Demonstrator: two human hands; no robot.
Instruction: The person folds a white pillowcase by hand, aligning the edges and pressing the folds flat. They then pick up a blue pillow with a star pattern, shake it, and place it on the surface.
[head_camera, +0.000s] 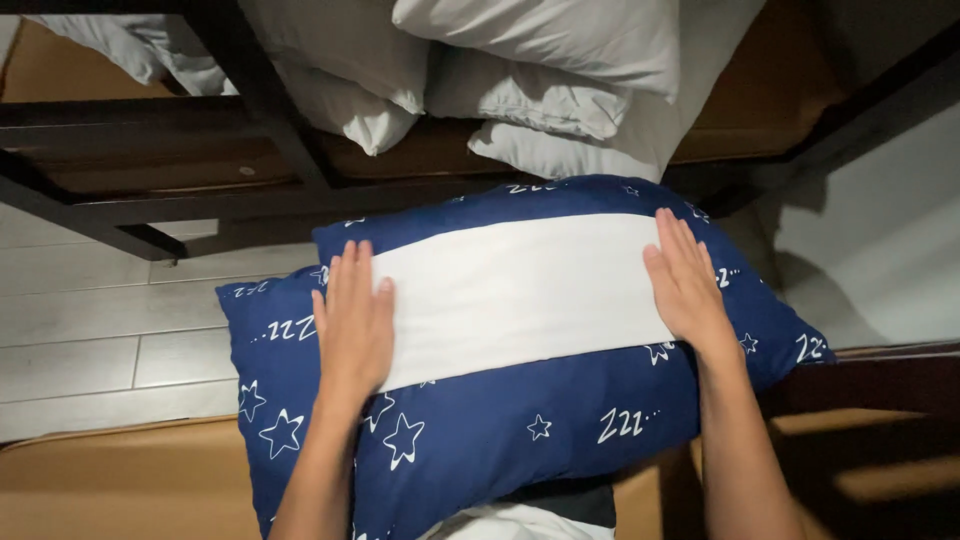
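- My left hand (352, 325) and right hand (686, 280) lie flat, fingers spread, gripping nothing, on the white cloth (520, 290)
- It lies across the blue star pillow (480, 430); I press evenly at both ends

the folded cloth (520, 292) lies across the top of the pillow (480, 420), running side to side. left hand (352, 325) flat on the cloth's left end, right hand (685, 285) flat on its right end, well apart from each other. the pillow sits on a board (120, 485) nearest the person. beyond it, a strip of floor (90, 330) on the left, then a bed frame (180, 205) behind. more pillows (520, 60) piled on that far frame.
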